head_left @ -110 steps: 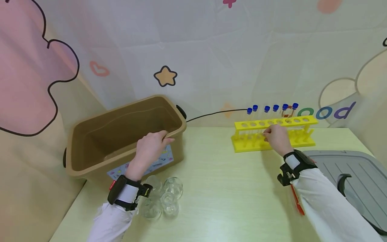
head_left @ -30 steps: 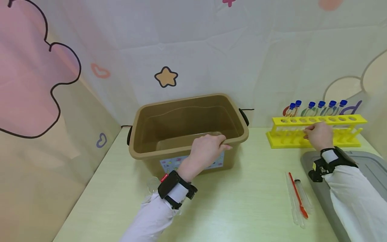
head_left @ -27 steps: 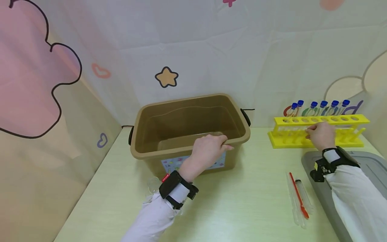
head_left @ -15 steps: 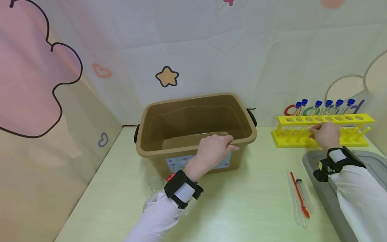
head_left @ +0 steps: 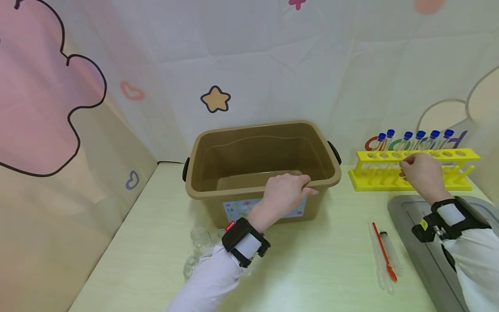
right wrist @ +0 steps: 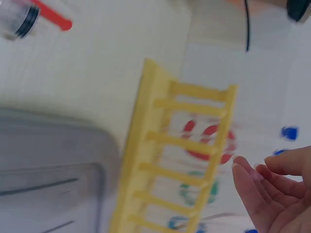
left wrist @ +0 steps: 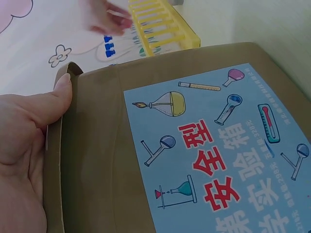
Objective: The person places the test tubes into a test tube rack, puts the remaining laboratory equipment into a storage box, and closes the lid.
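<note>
In the head view my left hand [head_left: 282,195] grips the front rim of a brown plastic storage bin [head_left: 208,210], thumb over the edge. The left wrist view shows the thumb on the rim beside a blue label [left wrist: 170,145] with drawn lab glassware. My right hand [head_left: 425,173] is at the front of a yellow test tube rack [head_left: 362,184]. In the right wrist view its fingers are loosely bent with nothing between them, apart from the rack. Several test tubes [head_left: 407,136] with blue caps stand along the rack's back.
A grey ribbed plastic lid [head_left: 401,216] lies under my right forearm. Left of it lie a red spoon [head_left: 383,253], a clear tube with a black end [head_left: 390,251] and other clear tubes. Clear glassware [head_left: 200,238] stands by my left forearm, partly hidden. A patterned cloth hangs behind.
The bin has slid to the right with my left hand. The rack with its tubes also stands further right than at first. My right hand has just come off the rack.
</note>
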A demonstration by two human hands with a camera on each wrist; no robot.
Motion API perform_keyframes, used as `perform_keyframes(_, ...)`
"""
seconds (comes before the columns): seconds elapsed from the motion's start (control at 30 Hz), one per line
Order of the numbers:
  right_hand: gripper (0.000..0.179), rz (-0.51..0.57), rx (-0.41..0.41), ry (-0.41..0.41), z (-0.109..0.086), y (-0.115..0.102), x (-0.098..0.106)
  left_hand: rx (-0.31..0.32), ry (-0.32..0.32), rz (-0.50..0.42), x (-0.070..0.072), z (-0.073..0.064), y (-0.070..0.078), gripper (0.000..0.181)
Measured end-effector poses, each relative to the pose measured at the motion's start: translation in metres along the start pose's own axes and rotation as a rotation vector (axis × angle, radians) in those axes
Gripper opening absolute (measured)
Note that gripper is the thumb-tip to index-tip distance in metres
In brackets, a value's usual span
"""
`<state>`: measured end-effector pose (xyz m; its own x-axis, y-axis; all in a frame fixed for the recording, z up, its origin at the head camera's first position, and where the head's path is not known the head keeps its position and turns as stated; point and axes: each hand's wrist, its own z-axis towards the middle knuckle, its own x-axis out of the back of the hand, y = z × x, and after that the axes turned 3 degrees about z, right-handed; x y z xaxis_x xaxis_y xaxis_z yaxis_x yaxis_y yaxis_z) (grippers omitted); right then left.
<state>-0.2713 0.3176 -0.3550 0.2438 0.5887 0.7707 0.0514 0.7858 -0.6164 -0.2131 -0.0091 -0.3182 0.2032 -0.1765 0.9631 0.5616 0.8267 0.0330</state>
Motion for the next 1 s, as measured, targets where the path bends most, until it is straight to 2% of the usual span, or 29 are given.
perform_keyframes(0.13,0.030,0.030,0.136,0.022,-0.014,-0.035,0.004,-0.022,0.035,0.021,-0.001,0.002,0.004,0.035)
perform_keyframes(0.33,0.040,0.135,0.231,-0.028,-0.024,-0.072,0.003,-0.028,0.022,0.048,-0.002,0.008,0.014,0.034)
perform_keyframes(0.47,0.052,0.152,0.244,-0.083,-0.029,-0.090,0.002,-0.027,0.009,0.076,-0.005,0.012,0.021,0.033)
perform_keyframes(0.67,0.062,0.128,0.217,-0.204,-0.031,-0.106,0.000,-0.020,0.004,0.065,-0.008,0.017,0.029,0.031)
perform_keyframes(0.83,0.068,0.043,0.216,-0.260,-0.031,-0.111,-0.004,-0.013,-0.010,0.084,-0.007,0.020,0.035,0.031)
perform_keyframes(1.0,0.061,-0.018,0.203,-0.292,-0.032,-0.112,-0.008,-0.020,-0.013,0.122,-0.008,0.021,0.039,0.031)
